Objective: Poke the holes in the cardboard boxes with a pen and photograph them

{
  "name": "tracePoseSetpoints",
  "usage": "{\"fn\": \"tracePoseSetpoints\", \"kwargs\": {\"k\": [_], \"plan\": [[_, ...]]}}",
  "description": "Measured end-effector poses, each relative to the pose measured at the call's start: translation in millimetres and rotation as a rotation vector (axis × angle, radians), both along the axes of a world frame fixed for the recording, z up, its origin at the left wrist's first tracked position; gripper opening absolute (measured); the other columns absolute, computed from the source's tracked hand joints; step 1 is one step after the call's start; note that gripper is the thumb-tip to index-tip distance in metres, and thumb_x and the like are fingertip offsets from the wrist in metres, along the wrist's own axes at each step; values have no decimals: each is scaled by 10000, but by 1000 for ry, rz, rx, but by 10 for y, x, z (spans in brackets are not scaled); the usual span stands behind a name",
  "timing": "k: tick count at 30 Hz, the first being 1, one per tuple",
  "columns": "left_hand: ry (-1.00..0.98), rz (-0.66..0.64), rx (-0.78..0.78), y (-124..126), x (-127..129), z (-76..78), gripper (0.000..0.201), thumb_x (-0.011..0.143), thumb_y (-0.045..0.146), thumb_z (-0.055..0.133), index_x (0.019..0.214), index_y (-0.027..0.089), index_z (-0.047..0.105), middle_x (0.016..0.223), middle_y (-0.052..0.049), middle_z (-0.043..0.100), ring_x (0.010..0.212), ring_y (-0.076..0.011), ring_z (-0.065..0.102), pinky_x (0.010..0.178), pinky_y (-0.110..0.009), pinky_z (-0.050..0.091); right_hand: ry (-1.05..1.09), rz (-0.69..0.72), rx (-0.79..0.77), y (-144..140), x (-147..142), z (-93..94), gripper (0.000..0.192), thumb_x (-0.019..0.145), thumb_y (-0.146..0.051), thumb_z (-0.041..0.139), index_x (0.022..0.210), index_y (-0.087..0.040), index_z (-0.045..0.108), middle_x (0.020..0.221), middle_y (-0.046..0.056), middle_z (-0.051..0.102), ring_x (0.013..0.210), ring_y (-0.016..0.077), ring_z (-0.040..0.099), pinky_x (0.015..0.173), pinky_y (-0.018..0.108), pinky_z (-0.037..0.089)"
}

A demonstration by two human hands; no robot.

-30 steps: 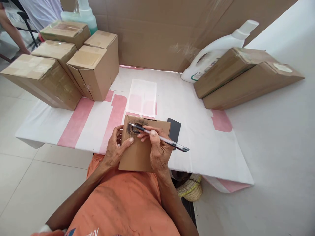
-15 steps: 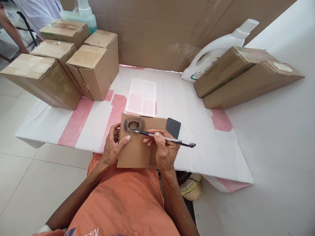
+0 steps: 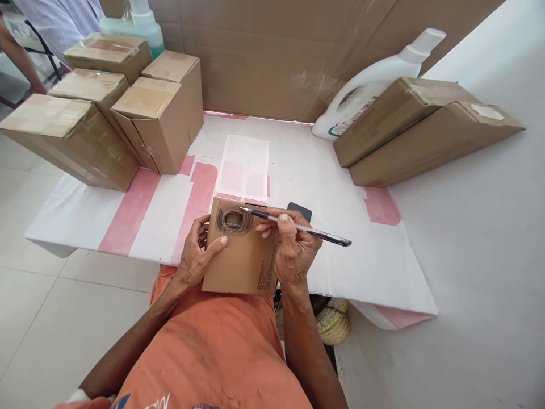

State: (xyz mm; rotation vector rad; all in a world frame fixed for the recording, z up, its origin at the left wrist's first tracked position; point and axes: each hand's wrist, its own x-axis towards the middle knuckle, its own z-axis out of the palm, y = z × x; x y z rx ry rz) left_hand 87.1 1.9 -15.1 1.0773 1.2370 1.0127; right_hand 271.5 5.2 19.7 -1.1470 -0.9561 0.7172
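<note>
While gripping the left edge of a small brown cardboard box [image 3: 242, 250] with thumb on top and fingers curled under, left hand [image 3: 196, 255] clenched on it, steadying it at the near edge of the white table cover with pink stripes [image 3: 340, 187]. Right hand [image 3: 293, 247] closed around a slim black and silver pen [image 3: 298, 227], pinched between thumb and fingers, tip just beside a dark scribbled ring [image 3: 234, 220] on the box's top face, barrel pointing out to the right. Small printed text near the box's lower right corner, partly under the right hand. Just behind the box, a translucent white sheet [image 3: 244, 167] lying flat, and a dark flat rectangular object [image 3: 301, 210] peeking out beside the right knuckles. To the far left, 5 taped brown cartons [image 3: 106, 108] grouped together, with a pale green pump bottle [image 3: 136, 25] behind them. To the far right, 2 long flat brown cartons [image 3: 421, 133] leaning side by side, a white plastic jug [image 3: 374, 85] tipped against the tall cardboard backdrop [image 3: 264, 57] next to them. Orange shirt [image 3: 213, 352] in the foreground — a woven straw item [image 3: 332, 324] on the floor below the table edge. Another person's arm [image 3: 17, 57] at the top left — well apart from the box.
</note>
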Motion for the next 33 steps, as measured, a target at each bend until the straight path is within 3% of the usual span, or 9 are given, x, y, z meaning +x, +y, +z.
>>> {"fn": "tracePoseSetpoints", "kwargs": {"k": [7,11,13,15,17,20,27,30,33], "plan": [[4,-6,3,7,-32,-36,755,828,607,834,1412,205,575,1339,-156,722,1194,-323,720,951,-412,578,93,-85,53,360,120,128,355,1025,-541,652,924,-213,742,731,13,759,579,160,721,510,262,514],[9,32,12,12,-78,-35,754,833,617,832,1407,198,581,1343,-158,713,1202,-321,710,967,-416,575,67,-182,-6,800,431,-4,528,976,-739,613,831,-232,617,644,-28,645,506,142,646,481,251,465],[15,58,10,10,-100,-20,747,834,617,833,1402,199,588,1326,-150,715,1174,-312,715,954,-412,580,-80,-214,-168,991,551,-135,565,1028,-771,477,807,-254,538,619,-39,588,505,147,616,501,258,464],[29,75,-3,8,-118,-5,740,830,621,835,1390,199,597,1282,-139,725,1121,-300,723,913,-399,587,-374,-158,-450,1133,600,-267,533,1113,-662,359,798,-259,509,654,-8,613,585,169,646,580,276,498],[40,84,-11,8,-131,3,738,827,627,836,1377,195,603,1255,-133,730,1097,-293,723,890,-389,588,-643,-33,-701,1228,574,-378,466,1131,-517,432,773,-243,546,738,57,694,736,210,702,694,304,525],[37,84,-17,11,-142,-7,756,821,628,845,1384,191,594,1279,-138,725,1131,-299,718,909,-390,585,-782,94,-874,1315,455,-500,324,1019,-383,682,750,-207,641,843,138,763,898,288,739,775,344,519],[15,96,-22,16,-158,-27,795,799,644,861,1396,193,593,1269,-127,720,1128,-296,717,913,-387,581,-926,134,-983,1298,326,-573,262,1024,-378,646,866,-178,703,975,185,782,974,333,748,778,362,490],[10,108,-22,14,-156,-11,793,785,645,867,1378,189,604,1252,-129,724,1103,-295,722,883,-382,589,-961,117,-946,1079,396,-526,270,1042,-427,628,922,-192,683,956,143,775,895,298,728,744,345,472],[-1,108,-20,17,-160,-31,782,787,633,871,1376,191,607,1274,-135,726,1129,-302,723,901,-388,590,-998,19,-905,731,500,-515,273,1079,-443,567,1128,-188,648,1081,138,769,958,296,708,786,355,489]]}}
